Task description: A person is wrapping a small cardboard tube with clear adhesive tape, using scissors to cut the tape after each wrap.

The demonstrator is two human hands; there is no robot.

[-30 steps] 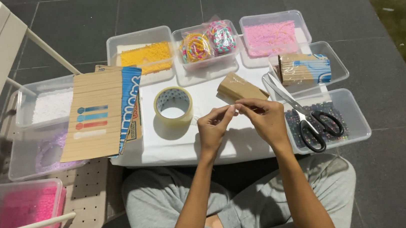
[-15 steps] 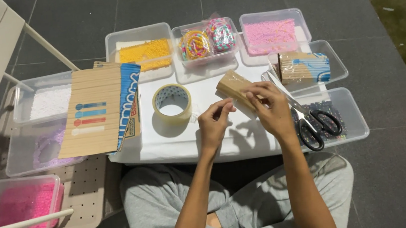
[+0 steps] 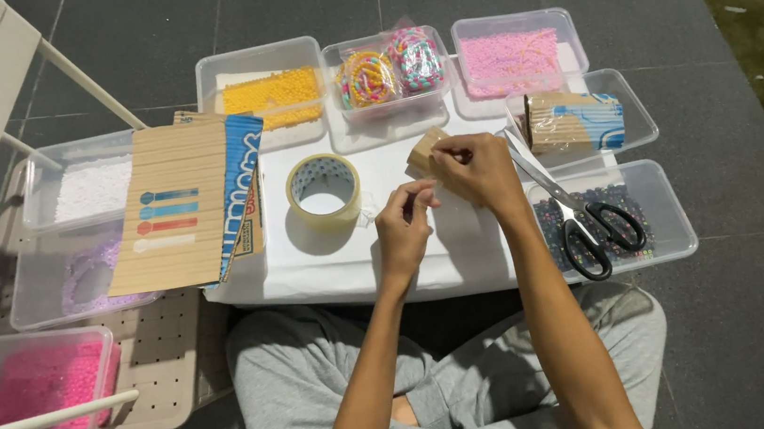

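The right hand [image 3: 481, 168] is clamped on a small cardboard piece [image 3: 425, 150] just right of the clear tape roll [image 3: 325, 190]. The left hand [image 3: 406, 231], below and right of the roll, pinches something too small to tell. Likely a taping step; next calls for pressing that bit onto the cardboard.

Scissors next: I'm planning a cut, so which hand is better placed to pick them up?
Probably the right hand: the scissors lie just beside it on that side, while the left hand sits further away, nearer the tape roll.
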